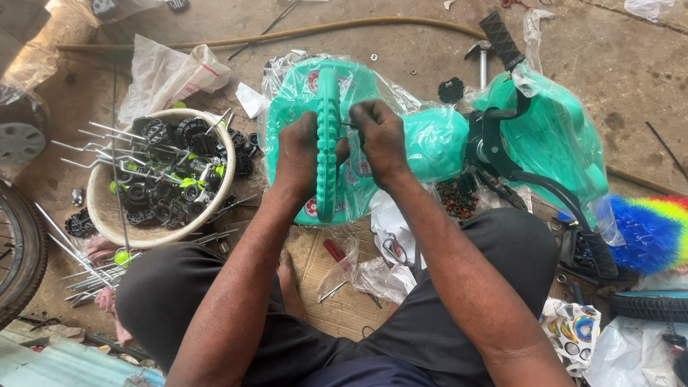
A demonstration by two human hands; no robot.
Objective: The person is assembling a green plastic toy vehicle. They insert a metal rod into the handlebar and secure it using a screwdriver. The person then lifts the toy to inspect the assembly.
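Head view shows the left hand (299, 159) clenched around a green plastic seat (327, 143) stood on edge on the floor, its far side hidden under clear wrapping. Just right of the seat's ridge, the right hand (378, 136) pinches a thin metal pin (347, 125), mostly hidden by fingers. Left of them, a bowl (107, 215) holds small wheels and rods, hard to tell apart.

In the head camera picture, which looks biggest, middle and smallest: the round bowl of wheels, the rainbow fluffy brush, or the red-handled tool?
Largest: round cream plastic bowl of small black wheels.
Next: rainbow fluffy brush, though the frame edge cuts it off.
Smallest: red-handled tool.
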